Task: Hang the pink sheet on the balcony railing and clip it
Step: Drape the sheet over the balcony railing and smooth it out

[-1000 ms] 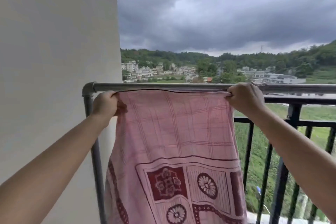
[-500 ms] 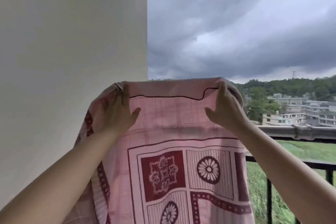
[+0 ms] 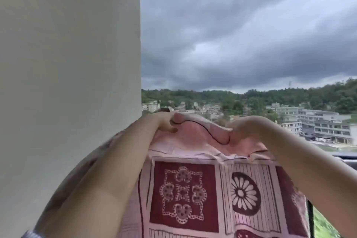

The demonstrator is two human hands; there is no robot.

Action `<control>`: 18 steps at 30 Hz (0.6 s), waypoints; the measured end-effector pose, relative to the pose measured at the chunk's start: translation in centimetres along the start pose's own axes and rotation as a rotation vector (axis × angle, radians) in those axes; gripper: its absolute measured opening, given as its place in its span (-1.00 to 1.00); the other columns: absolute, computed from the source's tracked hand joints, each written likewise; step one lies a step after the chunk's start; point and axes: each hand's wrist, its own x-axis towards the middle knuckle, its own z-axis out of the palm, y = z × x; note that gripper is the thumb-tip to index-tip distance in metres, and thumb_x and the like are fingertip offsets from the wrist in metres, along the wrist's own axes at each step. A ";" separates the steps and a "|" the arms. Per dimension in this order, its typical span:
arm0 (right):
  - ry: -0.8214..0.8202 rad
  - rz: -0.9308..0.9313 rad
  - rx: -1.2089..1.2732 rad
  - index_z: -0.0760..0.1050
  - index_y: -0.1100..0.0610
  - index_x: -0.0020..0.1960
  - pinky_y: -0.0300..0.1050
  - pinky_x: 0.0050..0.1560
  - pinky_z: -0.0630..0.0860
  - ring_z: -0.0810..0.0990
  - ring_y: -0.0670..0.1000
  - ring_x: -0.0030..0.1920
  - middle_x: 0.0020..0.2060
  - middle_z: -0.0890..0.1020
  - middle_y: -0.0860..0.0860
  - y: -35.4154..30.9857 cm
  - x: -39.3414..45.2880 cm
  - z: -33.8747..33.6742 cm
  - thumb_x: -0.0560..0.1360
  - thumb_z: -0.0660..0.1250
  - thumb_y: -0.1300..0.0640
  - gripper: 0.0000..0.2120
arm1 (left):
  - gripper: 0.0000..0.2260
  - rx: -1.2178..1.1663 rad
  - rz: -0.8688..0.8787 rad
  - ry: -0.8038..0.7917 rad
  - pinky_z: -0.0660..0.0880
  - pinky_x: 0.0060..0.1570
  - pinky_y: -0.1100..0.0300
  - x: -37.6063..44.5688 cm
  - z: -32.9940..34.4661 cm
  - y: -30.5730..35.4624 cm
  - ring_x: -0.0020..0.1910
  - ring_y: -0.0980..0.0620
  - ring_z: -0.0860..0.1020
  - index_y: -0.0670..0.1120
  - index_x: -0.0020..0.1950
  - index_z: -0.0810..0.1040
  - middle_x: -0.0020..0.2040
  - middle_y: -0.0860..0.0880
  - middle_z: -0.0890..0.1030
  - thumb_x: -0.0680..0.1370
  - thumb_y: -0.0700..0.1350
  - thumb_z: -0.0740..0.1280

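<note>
The pink sheet (image 3: 193, 189), printed with dark red squares and flower rounds, hangs in front of me and fills the lower middle of the view. My left hand (image 3: 164, 123) pinches its dark-trimmed top edge at the left. My right hand (image 3: 245, 129) grips the same edge at the right, close to the left hand, with the cloth bunched between them. Only a short dark stretch of the balcony railing (image 3: 345, 157) shows at the right edge; the rest is hidden behind the sheet. No clip is visible.
A pale wall (image 3: 67, 83) stands close on the left, with a ceiling edge above. A dark railing bar (image 3: 310, 220) shows at the lower right. Beyond lie buildings, wooded hills and a dark cloudy sky.
My hands have come closer together on the sheet's top edge, which now bunches between them. The view has tilted further up, so the railing has dropped nearly out of sight.
</note>
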 end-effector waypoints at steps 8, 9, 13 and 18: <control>-0.058 -0.569 0.526 0.52 -0.07 0.07 -0.10 -0.03 0.46 0.49 -0.10 -0.15 -0.16 0.56 -0.11 -1.6 -5.2 2.6 0.48 0.21 -0.07 -0.78 | -0.55 -0.041 -0.026 -0.324 0.29 0.31 0.09 -4.9 4.2 -1.1 0.30 -0.03 0.40 -0.08 0.34 0.37 0.36 -0.06 0.42 0.56 0.14 0.12; 0.002 -0.607 0.443 0.54 -0.10 -0.08 -0.14 -0.23 0.40 0.43 -0.11 -0.31 -0.32 0.51 -0.11 -1.8 -5.6 3.0 0.48 0.25 -0.04 -0.90 | -0.57 -0.109 -0.027 -0.207 0.32 0.27 0.13 -5.9 4.0 -1.4 0.26 -0.02 0.46 -0.11 0.35 0.37 0.30 -0.08 0.48 0.57 0.10 0.15; 0.209 -0.532 0.231 0.59 0.16 -0.11 -0.26 -0.46 0.27 0.36 -0.06 -0.47 -0.44 0.50 0.00 -2.0 -6.0 3.9 0.45 0.26 -0.11 -0.67 | -0.74 -0.440 0.003 0.381 0.47 -0.20 0.19 -10.9 3.7 -2.5 -0.36 0.10 0.60 -0.25 0.01 0.58 -0.36 -0.06 0.59 0.54 -0.07 0.25; 0.409 -0.602 0.293 0.61 0.18 0.01 0.04 -0.11 0.59 0.65 0.16 -0.20 -0.17 0.70 0.15 -2.1 -5.5 5.3 0.45 0.30 0.00 -0.72 | -0.42 -0.152 0.092 0.562 0.46 0.02 0.10 -18.1 6.4 -4.6 -0.03 -0.02 0.52 -0.19 0.05 0.60 -0.05 -0.04 0.59 0.29 0.24 0.24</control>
